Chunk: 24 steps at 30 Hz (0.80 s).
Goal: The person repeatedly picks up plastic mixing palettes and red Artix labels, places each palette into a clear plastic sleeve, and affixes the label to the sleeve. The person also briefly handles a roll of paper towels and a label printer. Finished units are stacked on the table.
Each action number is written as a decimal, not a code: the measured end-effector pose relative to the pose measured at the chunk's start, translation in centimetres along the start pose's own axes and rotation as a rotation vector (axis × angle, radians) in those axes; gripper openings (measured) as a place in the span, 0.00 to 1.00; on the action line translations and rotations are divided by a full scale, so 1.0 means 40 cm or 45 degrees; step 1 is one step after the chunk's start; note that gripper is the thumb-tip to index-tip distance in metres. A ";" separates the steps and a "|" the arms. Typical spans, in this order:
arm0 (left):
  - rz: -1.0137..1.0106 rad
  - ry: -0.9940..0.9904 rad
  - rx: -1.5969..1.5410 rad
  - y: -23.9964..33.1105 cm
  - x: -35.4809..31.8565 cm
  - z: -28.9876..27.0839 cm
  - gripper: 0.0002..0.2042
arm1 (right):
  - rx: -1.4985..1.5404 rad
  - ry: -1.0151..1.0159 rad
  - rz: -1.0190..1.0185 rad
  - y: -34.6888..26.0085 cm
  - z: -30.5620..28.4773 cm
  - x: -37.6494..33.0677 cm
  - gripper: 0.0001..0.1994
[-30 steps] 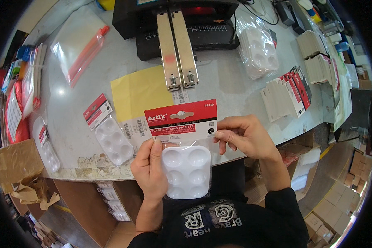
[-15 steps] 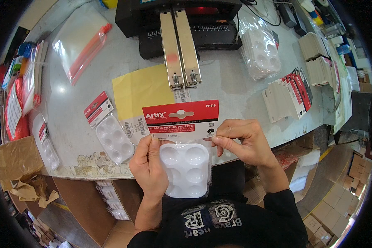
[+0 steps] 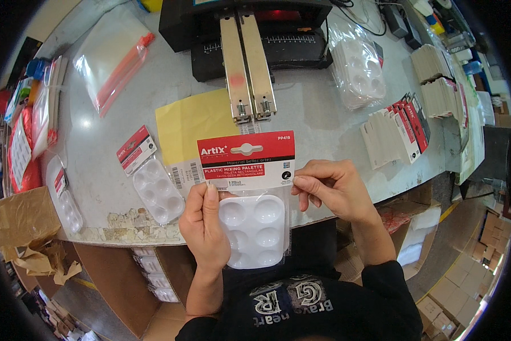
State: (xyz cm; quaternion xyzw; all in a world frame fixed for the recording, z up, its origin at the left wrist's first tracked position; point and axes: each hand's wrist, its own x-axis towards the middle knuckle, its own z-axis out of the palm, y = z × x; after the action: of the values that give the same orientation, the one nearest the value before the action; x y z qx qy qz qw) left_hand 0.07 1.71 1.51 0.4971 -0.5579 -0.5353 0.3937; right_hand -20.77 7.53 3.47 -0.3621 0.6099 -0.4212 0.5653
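1. Two bare hands worked over the bench's front edge as I watched from afar. The left hand was closed, thumb in front and fingers behind, on the lower left corner of a red-and-white header card.
2. The right hand pinched thumb to forefinger at the card's lower right corner, its other fingers loosely curled. I could not tell how much clear film that pinch took in along with the card.
3. The white six-well palette hung just below the card, in a clear bag, across the line of the bench's front edge and before the person's dark shirt. Neither hand had hold of its wells.
4. I judged the step in hand to be lining up the card with the bag's top; the next move, to my mind, called for two even pinches and a level card.
5. The palette's long axis ran from the bench toward the body, nearly square to the front edge, wells facing up at me. Its card lay crosswise at the far end, printed face up, hanging slot toward the black machine at the bench's back edge.
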 end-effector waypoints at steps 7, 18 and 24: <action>-0.035 0.008 -0.027 0.009 0.001 0.001 0.11 | 0.019 0.019 -0.110 0.002 -0.001 0.003 0.07; 0.019 0.014 -0.055 0.006 0.002 0.007 0.11 | -0.064 0.003 -0.273 0.016 -0.004 0.005 0.06; -0.035 0.061 0.132 0.010 -0.019 -0.002 0.11 | -0.058 0.052 -0.236 0.015 0.003 -0.014 0.04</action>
State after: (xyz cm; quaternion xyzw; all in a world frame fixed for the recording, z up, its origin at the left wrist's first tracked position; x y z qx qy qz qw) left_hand 0.23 2.39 1.98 0.5370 -0.5686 -0.4990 0.3732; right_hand -20.59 8.26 3.14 -0.4209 0.5948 -0.4649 0.5029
